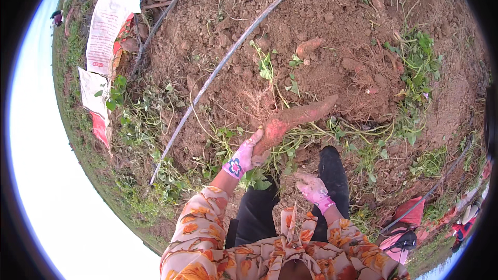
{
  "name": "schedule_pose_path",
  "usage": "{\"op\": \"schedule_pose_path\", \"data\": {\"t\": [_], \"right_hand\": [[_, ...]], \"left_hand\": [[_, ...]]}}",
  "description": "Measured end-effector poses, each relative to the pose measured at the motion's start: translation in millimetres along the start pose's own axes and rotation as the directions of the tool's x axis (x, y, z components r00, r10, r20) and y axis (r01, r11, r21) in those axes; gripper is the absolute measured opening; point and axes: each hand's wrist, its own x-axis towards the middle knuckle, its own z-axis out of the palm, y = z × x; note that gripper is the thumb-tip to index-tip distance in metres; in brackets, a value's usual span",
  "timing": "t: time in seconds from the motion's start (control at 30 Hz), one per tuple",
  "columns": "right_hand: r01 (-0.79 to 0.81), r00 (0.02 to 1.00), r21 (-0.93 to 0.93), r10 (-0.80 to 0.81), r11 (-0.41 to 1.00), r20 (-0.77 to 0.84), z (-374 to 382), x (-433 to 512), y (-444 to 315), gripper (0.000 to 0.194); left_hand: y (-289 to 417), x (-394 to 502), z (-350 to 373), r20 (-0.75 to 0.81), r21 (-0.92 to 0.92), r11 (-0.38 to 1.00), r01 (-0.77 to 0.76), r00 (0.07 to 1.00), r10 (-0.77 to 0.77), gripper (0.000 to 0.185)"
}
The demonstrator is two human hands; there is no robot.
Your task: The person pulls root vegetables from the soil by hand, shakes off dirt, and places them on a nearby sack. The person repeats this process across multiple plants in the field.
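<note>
My left hand [249,153], in a pink glove with a flower on the cuff, grips one end of a large sweet potato [277,127]. The soil-caked root reaches up and to the right, its pink skin showing in patches. My right hand [314,191], gloved in the same pink, hangs in front of my right leg with nothing visible in it. Its fingers are partly spread. Beyond the held root, another sweet potato [309,47] lies on the loose soil. More roots, partly covered with dirt, lie among a tangle of fine rootlets [373,93].
A long-handled tool [229,52], apparently a hoe, lies slantwise across the soil. Printed woven sacks [104,35] stand at the left beside more tubers. Cut vines [362,134] trail before my feet. At lower right are pink cloth [408,210] and a thin pole [432,190].
</note>
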Motion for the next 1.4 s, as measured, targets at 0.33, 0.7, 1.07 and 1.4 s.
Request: {"op": "schedule_pose_path", "data": {"t": [0.33,0.7,1.07,1.4], "right_hand": [[-0.145,0.989,0.128,0.147,0.981,-0.006,34.6,15.4,9.5,0.042],[0.077,0.995,0.089,-0.071,0.993,-0.072,57.7,59.2,2.8,0.040],[-0.049,0.984,0.174,0.018,0.984,0.175,15.3,77.6,-1.0,0.049],[-0.156,0.984,0.551,0.083,0.820,0.155,29.7,91.2,10.0,0.044]], "left_hand": [[312.4,-157.6,53.5,0.238,-0.198,0.608,-0.769,0.564,0.790,0.064],[203.0,91.5,88.7,0.025,0.866,0.366,-0.341,0.760,0.649,0.065],[177.1,258.2,212.1,0.293,0.911,-0.412,0.003,0.699,0.652,0.071],[143.3,164.5,88.4,-0.154,0.600,0.580,-0.551,0.632,0.759,0.031]]}}
